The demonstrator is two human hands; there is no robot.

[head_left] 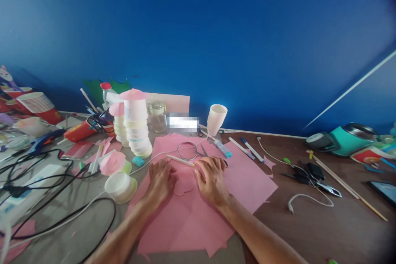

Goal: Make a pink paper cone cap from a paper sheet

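Note:
Pink paper sheets (192, 227) lie on the table, and a small cut pink piece (183, 184) rests on them between my hands. My left hand (161, 179) lies on the paper at the left edge of that piece, its fingers loosely bent and apart, holding nothing. My right hand (213, 177) rests on the right side with spread fingers. Beyond the piece, a white pen (180, 161) lies slantwise between my fingertips. A white cable (161, 154) and scissors (202, 151), partly hidden by my right hand, are just past it.
Stacked white cups (137, 132) stand back left, beside a glass jar (157, 117). More white cups (216, 119) stand at the back. Black cables (114, 218) and a power strip (34, 189) fill the left. Markers (253, 150), black scissors (329, 189) and a teal flask (346, 138) lie right.

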